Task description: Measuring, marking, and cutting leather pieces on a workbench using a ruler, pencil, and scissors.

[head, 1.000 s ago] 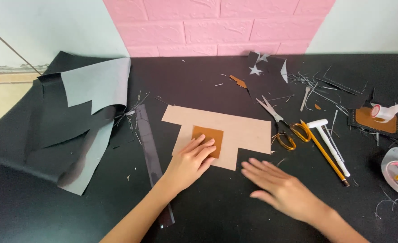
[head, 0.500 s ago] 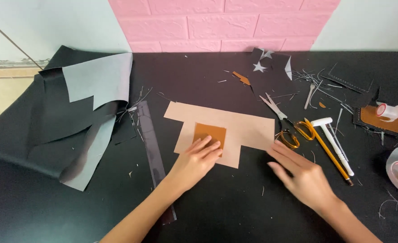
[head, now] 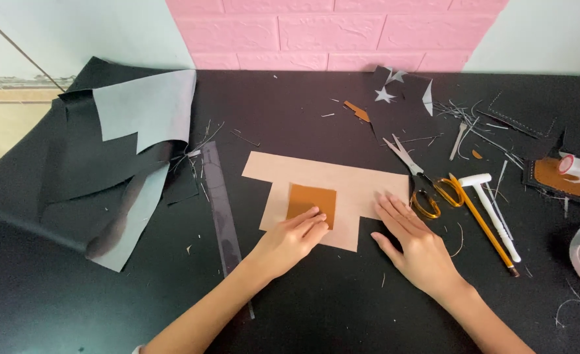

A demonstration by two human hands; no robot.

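Head view: a small brown rectangle (head: 311, 201) is pressed flat by the left hand (head: 289, 240) onto a tan cutout (head: 342, 187) mid-counter, while the right hand (head: 416, 246), fingers spread and empty, is laid on the cutout's right edge, seemingly steadying it.

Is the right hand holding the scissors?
No, the right hand lies flat, palm down, on the tan sheet's edge; the scissors rest untouched beside it.
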